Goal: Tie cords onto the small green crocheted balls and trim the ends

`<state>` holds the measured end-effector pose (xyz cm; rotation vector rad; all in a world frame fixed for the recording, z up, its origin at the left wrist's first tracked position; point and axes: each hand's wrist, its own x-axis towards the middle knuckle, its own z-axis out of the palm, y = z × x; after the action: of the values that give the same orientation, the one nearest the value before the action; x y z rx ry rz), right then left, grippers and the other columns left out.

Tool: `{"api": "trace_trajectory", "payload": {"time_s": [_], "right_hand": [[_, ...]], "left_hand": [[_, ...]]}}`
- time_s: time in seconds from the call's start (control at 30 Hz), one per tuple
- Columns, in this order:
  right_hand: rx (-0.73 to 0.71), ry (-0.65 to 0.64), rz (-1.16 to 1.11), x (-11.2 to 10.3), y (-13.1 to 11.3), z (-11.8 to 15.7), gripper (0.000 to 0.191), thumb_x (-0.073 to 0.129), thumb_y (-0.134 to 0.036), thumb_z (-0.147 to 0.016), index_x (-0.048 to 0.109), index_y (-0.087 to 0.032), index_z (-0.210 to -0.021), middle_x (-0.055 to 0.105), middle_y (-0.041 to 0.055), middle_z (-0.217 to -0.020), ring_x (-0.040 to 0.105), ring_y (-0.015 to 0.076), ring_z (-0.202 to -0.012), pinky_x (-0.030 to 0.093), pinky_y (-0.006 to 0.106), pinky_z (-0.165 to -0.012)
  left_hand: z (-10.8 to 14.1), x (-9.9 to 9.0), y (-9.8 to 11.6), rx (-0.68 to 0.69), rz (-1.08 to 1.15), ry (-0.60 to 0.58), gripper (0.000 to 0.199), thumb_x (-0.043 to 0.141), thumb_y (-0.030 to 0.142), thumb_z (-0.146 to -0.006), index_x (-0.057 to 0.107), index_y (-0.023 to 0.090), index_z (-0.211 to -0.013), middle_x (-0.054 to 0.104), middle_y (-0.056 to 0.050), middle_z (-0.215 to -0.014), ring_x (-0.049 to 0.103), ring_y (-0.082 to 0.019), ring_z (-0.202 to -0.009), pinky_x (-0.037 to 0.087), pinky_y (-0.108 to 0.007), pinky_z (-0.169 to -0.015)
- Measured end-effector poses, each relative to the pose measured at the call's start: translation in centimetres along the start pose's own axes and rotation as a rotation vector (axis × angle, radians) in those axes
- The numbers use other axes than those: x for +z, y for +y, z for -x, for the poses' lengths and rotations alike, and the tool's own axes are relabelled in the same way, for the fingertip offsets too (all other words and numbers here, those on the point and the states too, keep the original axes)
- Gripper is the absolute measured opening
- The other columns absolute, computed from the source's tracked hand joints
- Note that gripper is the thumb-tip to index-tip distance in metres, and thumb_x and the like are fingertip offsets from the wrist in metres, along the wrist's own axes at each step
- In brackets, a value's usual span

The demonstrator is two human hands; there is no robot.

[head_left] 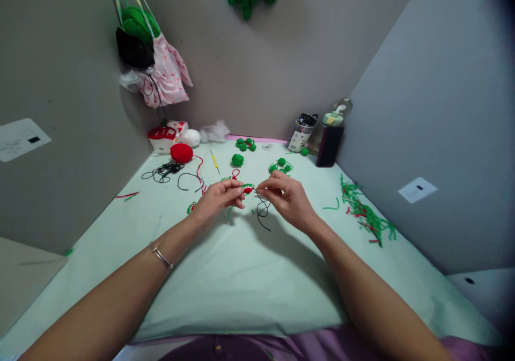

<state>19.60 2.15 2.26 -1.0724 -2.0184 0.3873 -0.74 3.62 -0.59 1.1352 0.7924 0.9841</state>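
Between the fingers of my left hand (219,197) is a small red and green crochet piece (248,189), held over the middle of the table. My right hand (287,194) is closed in a pinch at the piece's right side, on black yarn (263,208) that dangles in loops below. Whether a needle is also in that pinch is too small to tell. Just beyond my hands lie a green yarn ball (237,160) and a cluster of small green balls (280,166). Another red and green piece (192,207) lies left of my left hand.
A yellow-handled crochet hook (214,160), a red yarn ball (181,153) and tangled black cord (163,172) lie at back left. Green and red yarn scraps (368,213) are heaped along the right edge. A dark phone (330,145) leans by a pen holder (300,133) at back right.
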Motion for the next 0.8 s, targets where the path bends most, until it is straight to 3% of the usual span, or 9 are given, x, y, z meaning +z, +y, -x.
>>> {"api": "trace_trajectory", "payload": {"time_s": [0.37,0.63,0.8], "right_hand": [[0.115,-0.183,-0.411,-0.7,1.4,-0.7,0.014,0.07,-0.032,-0.084,0.075,-0.019,-0.081,0.055,0.0003,-0.073,0.049,0.0126,-0.069,0.04,0.028,-0.063],[0.111,-0.028,-0.202,0.3,1.3,-0.4,0.009,0.068,-0.028,-0.085,0.069,-0.02,-0.09,0.061,0.0025,-0.081,0.057,0.0138,-0.071,0.047,0.029,-0.064],[-0.069,0.006,-0.042,1.6,0.0,0.5,0.008,0.053,-0.019,-0.093,0.058,-0.02,-0.099,0.065,0.0053,-0.094,0.063,0.0145,-0.08,0.05,0.028,-0.074]], "left_hand": [[0.6,0.2,0.9,-0.026,0.019,-0.203,0.018,0.072,0.033,-0.079,0.068,0.017,-0.088,0.063,-0.001,-0.081,0.06,-0.011,-0.064,0.05,-0.031,-0.072],[0.5,0.4,0.8,-0.018,0.021,-0.105,0.019,0.072,0.032,-0.078,0.065,0.016,-0.086,0.06,0.001,-0.074,0.058,-0.011,-0.063,0.051,-0.031,-0.073],[0.0,0.2,0.1,0.019,0.014,-0.023,0.023,0.073,0.033,-0.077,0.061,0.015,-0.086,0.06,0.002,-0.075,0.06,-0.01,-0.063,0.052,-0.03,-0.075]]}}
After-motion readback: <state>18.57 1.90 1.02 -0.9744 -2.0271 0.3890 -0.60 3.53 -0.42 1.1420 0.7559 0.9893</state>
